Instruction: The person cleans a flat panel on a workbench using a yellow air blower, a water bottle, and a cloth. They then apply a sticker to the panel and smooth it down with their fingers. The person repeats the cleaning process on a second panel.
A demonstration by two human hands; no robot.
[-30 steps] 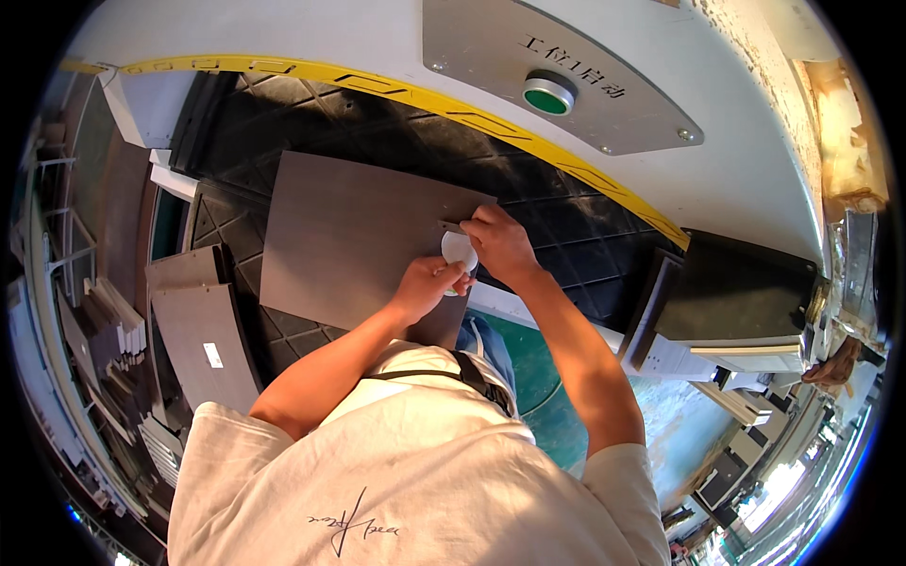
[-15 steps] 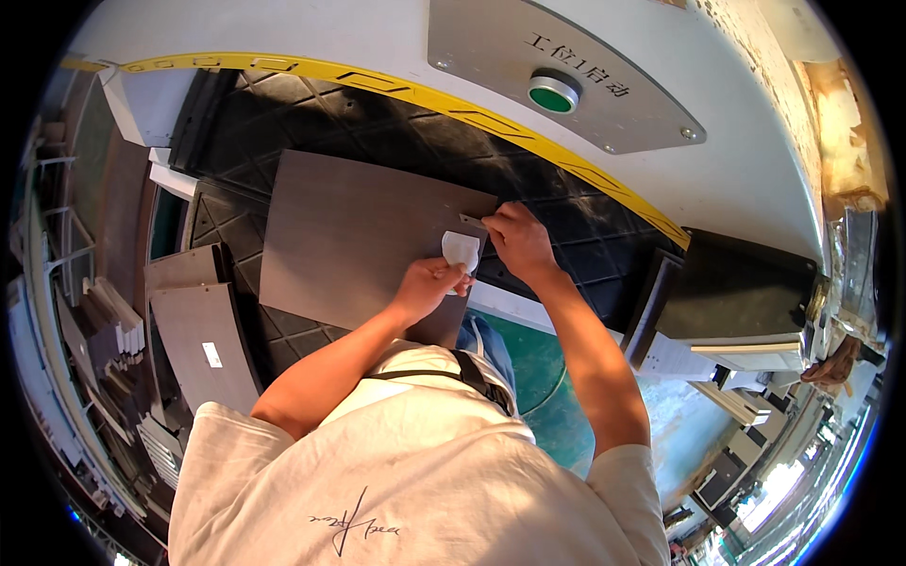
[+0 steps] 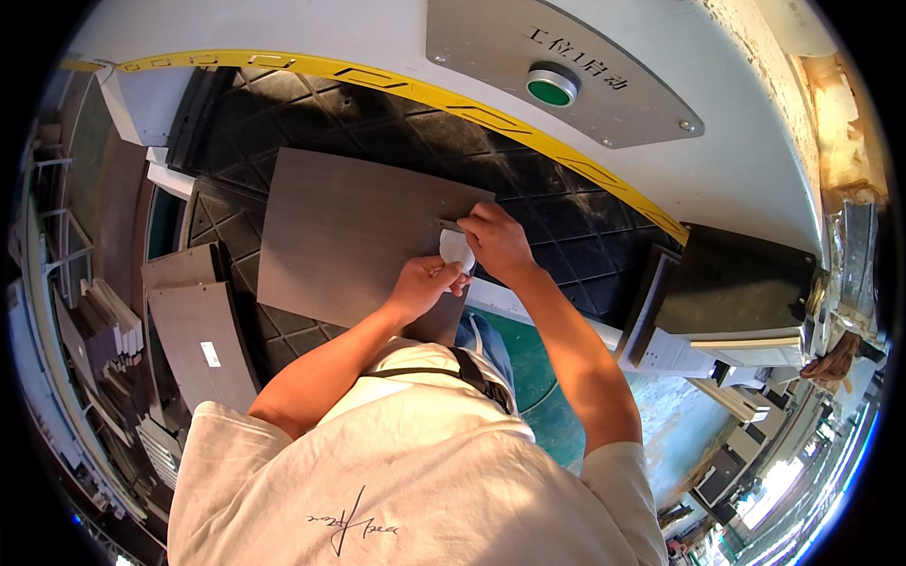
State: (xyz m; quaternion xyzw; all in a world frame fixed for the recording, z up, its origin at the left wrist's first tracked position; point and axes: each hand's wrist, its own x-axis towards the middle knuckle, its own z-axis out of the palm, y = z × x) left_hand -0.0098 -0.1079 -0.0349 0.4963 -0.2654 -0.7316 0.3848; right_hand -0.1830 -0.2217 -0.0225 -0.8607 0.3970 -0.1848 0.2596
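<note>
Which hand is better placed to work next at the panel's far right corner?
Probably the right hand: it holds a small strip beside that corner, while the left hand pinches a white piece farther away.

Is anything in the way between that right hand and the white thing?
Nothing visible is in the way: the right hand is close beside the white piece, which the left hand holds.
</note>
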